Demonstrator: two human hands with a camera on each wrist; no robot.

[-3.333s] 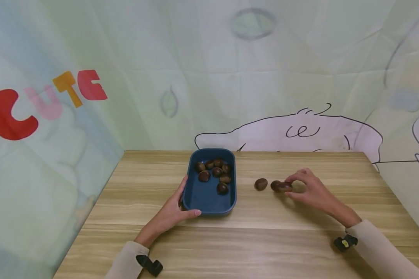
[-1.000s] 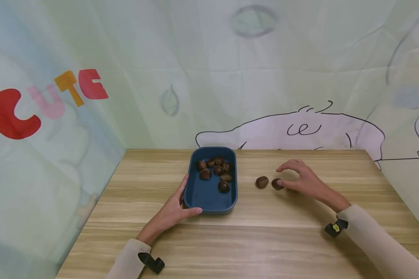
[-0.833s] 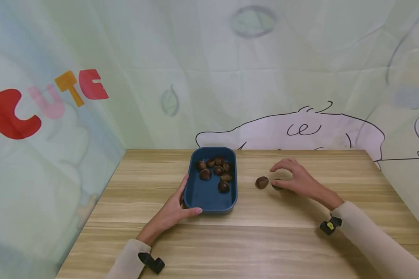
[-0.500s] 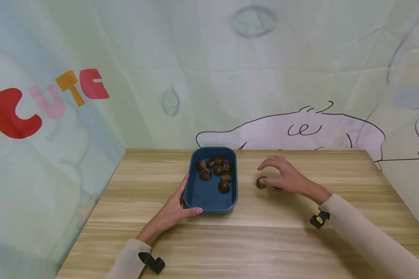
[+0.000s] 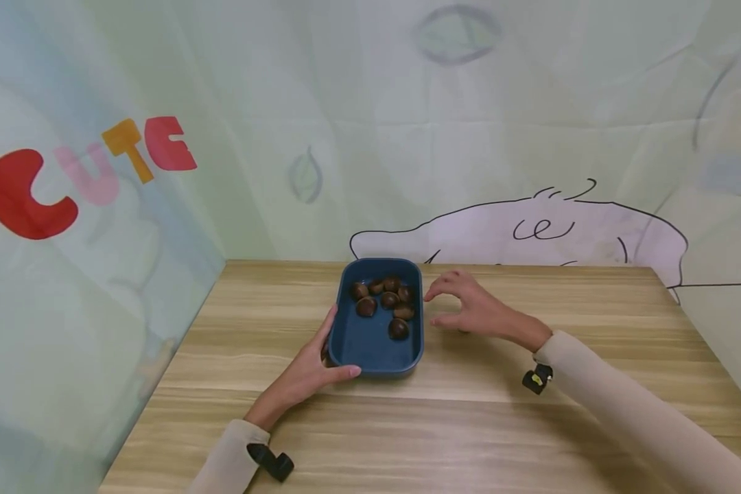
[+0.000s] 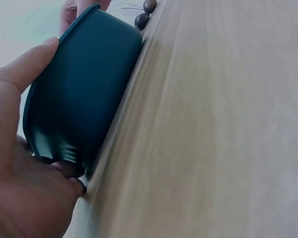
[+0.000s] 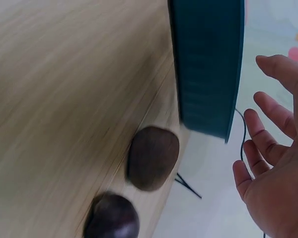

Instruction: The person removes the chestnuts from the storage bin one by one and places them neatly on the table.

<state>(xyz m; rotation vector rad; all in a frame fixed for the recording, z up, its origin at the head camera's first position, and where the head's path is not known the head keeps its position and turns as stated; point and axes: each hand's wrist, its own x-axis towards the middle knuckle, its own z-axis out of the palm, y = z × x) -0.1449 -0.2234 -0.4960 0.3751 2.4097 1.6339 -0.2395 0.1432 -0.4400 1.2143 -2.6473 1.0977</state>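
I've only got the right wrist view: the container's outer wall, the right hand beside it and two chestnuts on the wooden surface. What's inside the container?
Observer: The head view shows more chestnuts inside the dark blue container, mostly gathered toward its far end.
Operator: Is anything steadying it on the side I can't see?
Observer: Yes, the left hand grips it around the near left corner, thumb at the rim.

place: curtained booth | cartoon-printed cloth (image 5: pixel 370 165) — two sides | wood-grain table (image 5: pixel 420 439)
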